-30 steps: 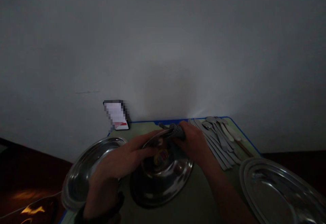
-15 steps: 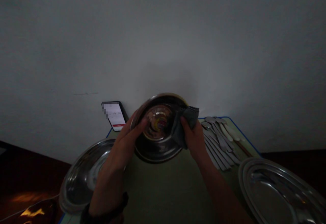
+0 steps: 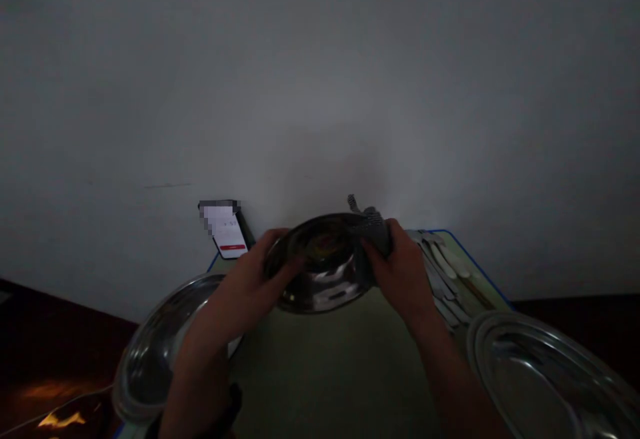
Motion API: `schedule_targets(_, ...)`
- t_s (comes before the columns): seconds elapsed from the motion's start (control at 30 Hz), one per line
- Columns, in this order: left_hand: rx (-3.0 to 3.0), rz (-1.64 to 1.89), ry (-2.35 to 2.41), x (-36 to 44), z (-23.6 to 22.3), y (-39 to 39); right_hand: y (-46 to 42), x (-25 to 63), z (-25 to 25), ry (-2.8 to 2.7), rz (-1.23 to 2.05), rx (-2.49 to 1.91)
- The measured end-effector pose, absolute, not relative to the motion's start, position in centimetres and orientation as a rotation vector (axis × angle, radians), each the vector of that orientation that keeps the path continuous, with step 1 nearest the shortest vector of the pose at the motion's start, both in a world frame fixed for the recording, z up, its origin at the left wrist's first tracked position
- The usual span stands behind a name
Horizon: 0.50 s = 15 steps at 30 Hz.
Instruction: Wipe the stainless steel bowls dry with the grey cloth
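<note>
A shiny metal bowl (image 3: 320, 292) is held up above the table, its hollow side tilted towards me. My left hand (image 3: 250, 286) grips its left rim, thumb laid inside and fingers behind. At the right rim, my right hand (image 3: 400, 266) is closed on a grey cloth (image 3: 373, 229), which is folded over the bowl's edge. A round coloured label, blurred and dim, shows at the bowl's bottom. My right fingers behind the rim are partly hidden.
A larger metal basin (image 3: 155, 339) stands at the left, and stacked oval metal trays (image 3: 535, 372) lie at the right. Spoons, forks and other cutlery (image 3: 443, 272) spread behind my right hand. A phone (image 3: 227, 232) leans on the wall beyond the green table (image 3: 340, 372).
The bowl has tipped flatter and come slightly lower. My right hand and the cloth have shifted right along the rim, covering more of the cutlery.
</note>
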<state>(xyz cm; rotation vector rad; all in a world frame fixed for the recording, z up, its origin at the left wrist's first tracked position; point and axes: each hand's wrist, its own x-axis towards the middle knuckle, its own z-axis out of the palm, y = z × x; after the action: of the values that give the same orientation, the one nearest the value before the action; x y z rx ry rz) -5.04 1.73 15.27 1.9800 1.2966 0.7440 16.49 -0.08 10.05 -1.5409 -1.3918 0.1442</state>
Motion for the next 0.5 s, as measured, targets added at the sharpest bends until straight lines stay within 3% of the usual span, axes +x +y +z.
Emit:
schedule_targets(0.27, 2.176, 0.291, 1.197, -4.7, 15.1, 0.6, -0.6, 16.0, 10.5, -1.789, 0.013, -1.476)
schedule_targets(0.5, 2.083, 0.594, 1.318, -5.2, 15.6, 1.0, 1.3, 15.6, 8.0, -1.306, 0.184, -1.382)
